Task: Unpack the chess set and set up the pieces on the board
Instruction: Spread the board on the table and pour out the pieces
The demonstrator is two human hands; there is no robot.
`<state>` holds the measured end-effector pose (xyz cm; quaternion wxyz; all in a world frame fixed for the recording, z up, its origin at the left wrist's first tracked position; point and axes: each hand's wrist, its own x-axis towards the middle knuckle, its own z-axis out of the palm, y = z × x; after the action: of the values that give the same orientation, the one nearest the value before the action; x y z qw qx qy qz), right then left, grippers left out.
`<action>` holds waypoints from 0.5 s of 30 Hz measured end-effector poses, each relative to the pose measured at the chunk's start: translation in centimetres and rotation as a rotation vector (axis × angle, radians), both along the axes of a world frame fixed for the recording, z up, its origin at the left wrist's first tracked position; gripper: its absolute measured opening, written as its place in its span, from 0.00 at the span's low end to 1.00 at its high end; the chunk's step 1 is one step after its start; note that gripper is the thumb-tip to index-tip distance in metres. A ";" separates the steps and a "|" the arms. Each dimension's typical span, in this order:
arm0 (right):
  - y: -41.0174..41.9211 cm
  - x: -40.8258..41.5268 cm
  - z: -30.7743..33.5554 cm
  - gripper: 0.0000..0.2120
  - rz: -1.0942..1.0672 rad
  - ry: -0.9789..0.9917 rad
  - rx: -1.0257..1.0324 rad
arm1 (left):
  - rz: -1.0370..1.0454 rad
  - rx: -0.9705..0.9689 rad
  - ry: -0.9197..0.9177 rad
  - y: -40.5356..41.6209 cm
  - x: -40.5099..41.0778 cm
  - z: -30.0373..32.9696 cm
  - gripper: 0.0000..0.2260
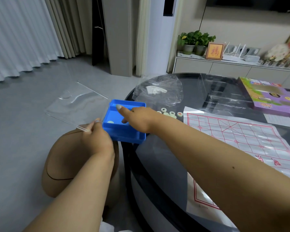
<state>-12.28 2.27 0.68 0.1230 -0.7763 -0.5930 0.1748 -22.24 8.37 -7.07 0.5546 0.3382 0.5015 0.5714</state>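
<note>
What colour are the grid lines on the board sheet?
Red, on the glossy white board sheet; head view.

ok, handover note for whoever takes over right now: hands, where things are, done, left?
Left hand: pinches the clear lid at its near edge, out over the floor.
Right hand: reaches into the blue tray, fingers on its rim and inside; no piece visibly gripped.
Blue tray sits at the table edge, one pale piece left in it.
Done: paper board spread on the table; a few pieces tipped out beside it.
Left: take out the last piece, set the lid down, place all pieces on the board. None placed yet.
</note>
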 end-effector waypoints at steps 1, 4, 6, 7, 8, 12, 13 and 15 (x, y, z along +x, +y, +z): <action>0.0 0.2 0.1 0.32 -0.052 0.207 -0.021 | -0.003 0.000 0.004 -0.1 0.0 0.0 0.07; -0.2 0.8 0.4 0.33 -0.163 0.488 0.068 | -0.006 0.010 0.010 0.0 -0.1 0.0 0.06; -0.3 1.2 0.9 0.33 -0.193 0.401 0.172 | -0.007 0.012 0.019 0.0 -0.1 -0.1 0.06; -0.4 1.3 1.0 0.34 -0.184 0.317 0.195 | -0.006 0.012 0.021 0.0 -0.1 -0.1 0.06; -0.5 1.5 1.2 0.35 -0.164 0.232 0.198 | -0.004 0.010 0.021 0.1 -0.1 -0.1 0.06; -0.8 1.3 1.2 0.36 -0.110 0.106 0.088 | -0.009 0.017 0.041 -0.1 0.1 -0.1 0.06; -0.8 1.1 1.2 0.35 -0.098 0.126 0.055 | -0.009 0.018 0.040 -0.2 0.1 -0.1 0.06; -0.6 1.1 1.1 0.34 -0.082 0.208 0.016 | -0.004 0.014 0.031 -0.1 0.1 -0.1 0.06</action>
<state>-11.22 1.68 1.80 0.1971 -0.7767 -0.5460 0.2444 -22.12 8.23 -7.18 0.5455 0.3519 0.5053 0.5685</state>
